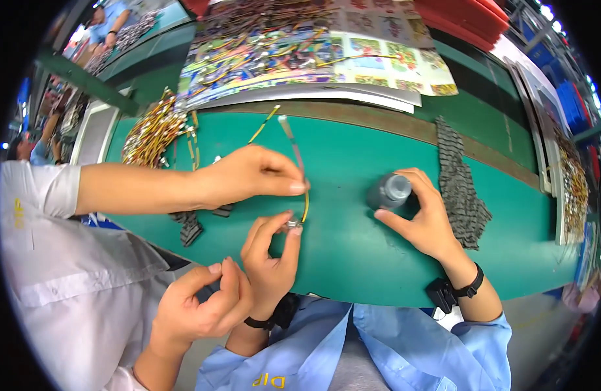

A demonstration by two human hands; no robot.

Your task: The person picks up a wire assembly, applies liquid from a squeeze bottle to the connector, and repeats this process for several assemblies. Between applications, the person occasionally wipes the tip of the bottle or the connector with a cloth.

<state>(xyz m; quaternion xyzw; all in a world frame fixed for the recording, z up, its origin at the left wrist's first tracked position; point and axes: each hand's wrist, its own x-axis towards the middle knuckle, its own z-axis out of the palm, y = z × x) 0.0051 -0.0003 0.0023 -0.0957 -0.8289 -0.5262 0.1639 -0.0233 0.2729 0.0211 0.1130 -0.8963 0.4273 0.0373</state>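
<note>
My left hand [269, 264] is closed, pinching a small round silvery metal part [292, 223] between thumb and fingertips. Beside that part ends a thin yellow and dark wire [305, 207], held by a co-worker's hand [258, 173] reaching in from the left; whether wire and part are joined I cannot tell. A pale connector tips the wire's upper end. My right hand [425, 212] is wrapped round a dark grey cylindrical bottle [390, 191] over the green table [343, 251]. The co-worker's other hand [206, 303] is closed near my left wrist, its contents hidden.
A pile of yellow wires [158, 133] lies at the left, with one loose wire [264, 124] nearer the middle. A striped grey cloth [458, 186] is right of my right hand. Printed sheets [391, 62] bearing several wires cover the back; red trays [466, 19] sit beyond.
</note>
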